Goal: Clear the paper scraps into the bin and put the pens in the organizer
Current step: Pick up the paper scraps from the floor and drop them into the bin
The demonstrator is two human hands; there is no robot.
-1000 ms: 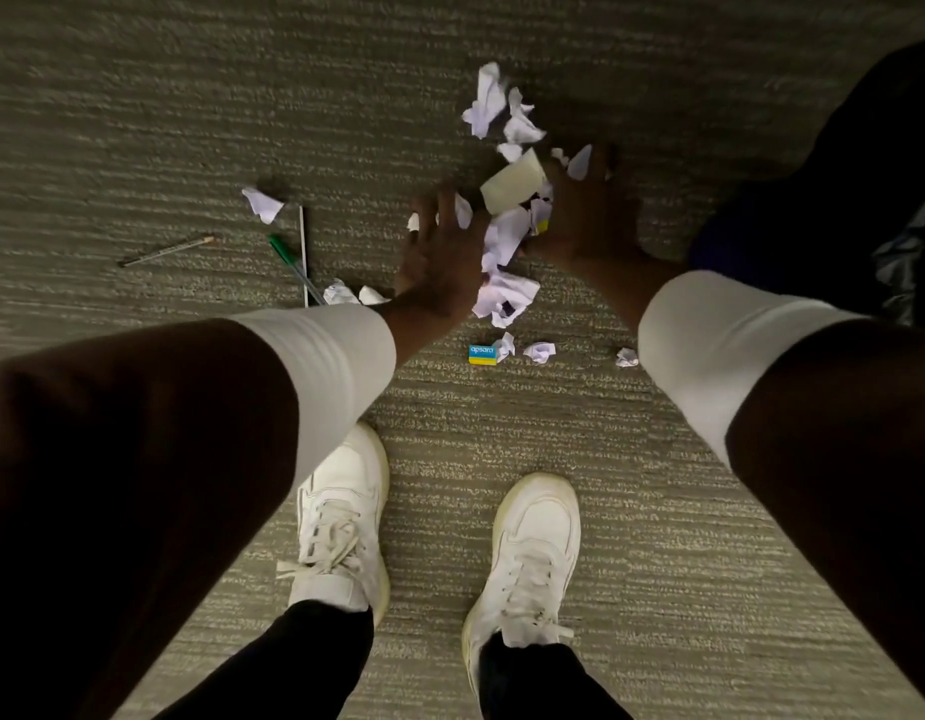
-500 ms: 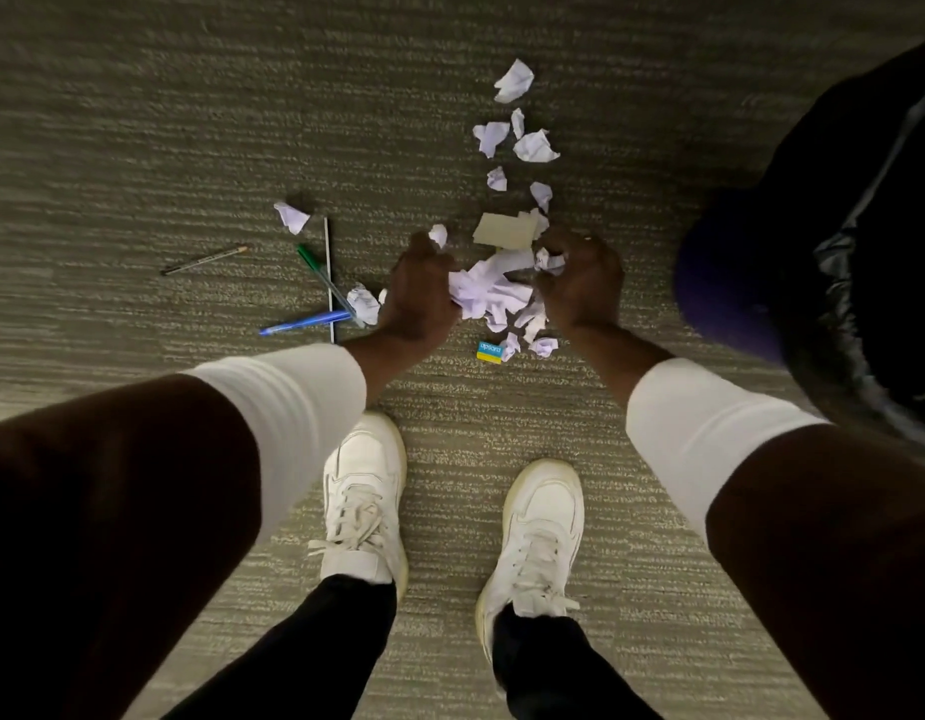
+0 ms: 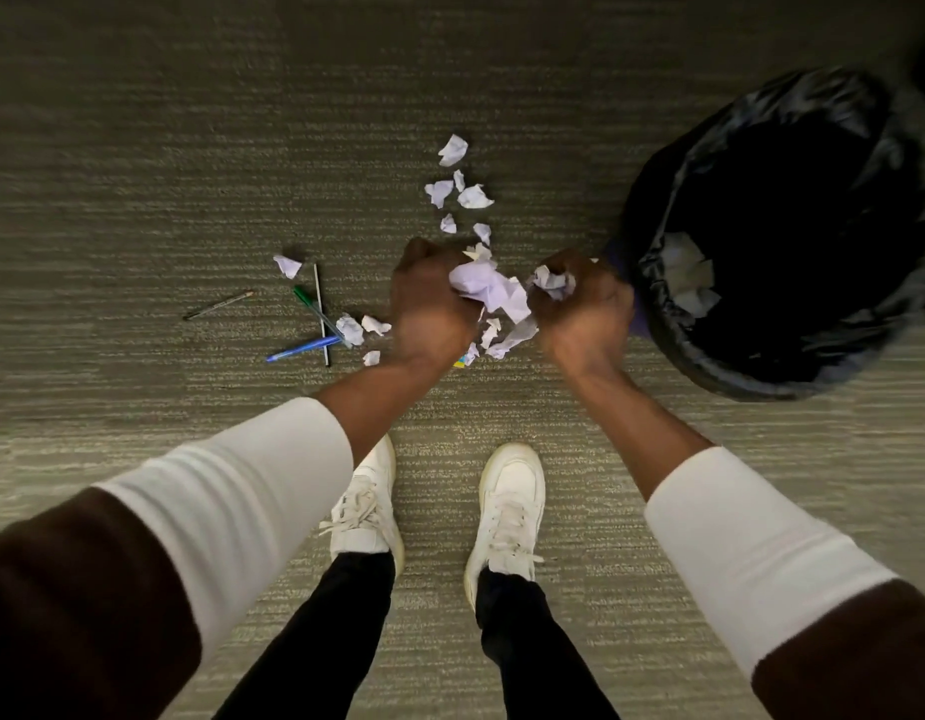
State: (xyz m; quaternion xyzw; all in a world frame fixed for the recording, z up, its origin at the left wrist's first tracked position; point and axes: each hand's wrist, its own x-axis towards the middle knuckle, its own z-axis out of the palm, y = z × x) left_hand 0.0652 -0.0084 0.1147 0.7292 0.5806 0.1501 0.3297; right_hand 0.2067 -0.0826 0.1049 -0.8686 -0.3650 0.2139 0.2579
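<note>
Head view, both hands clutching paper scraps, bin beside, no legible writing

A grey-green ribbed carpet floor carries loose paper scraps, most of them in a scatter near its middle. To the left lie a green pen, a blue pen and a dark pencil. A bin lined in black stands on the right, and two white shoes stand nearer the camera.

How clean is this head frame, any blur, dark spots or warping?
Head view: dim overall; left hand and right hand smeared by motion around the paper scraps; bin interior nearly black; pens on the carpet stay sharp; wide-angle bending at the edges.
</note>
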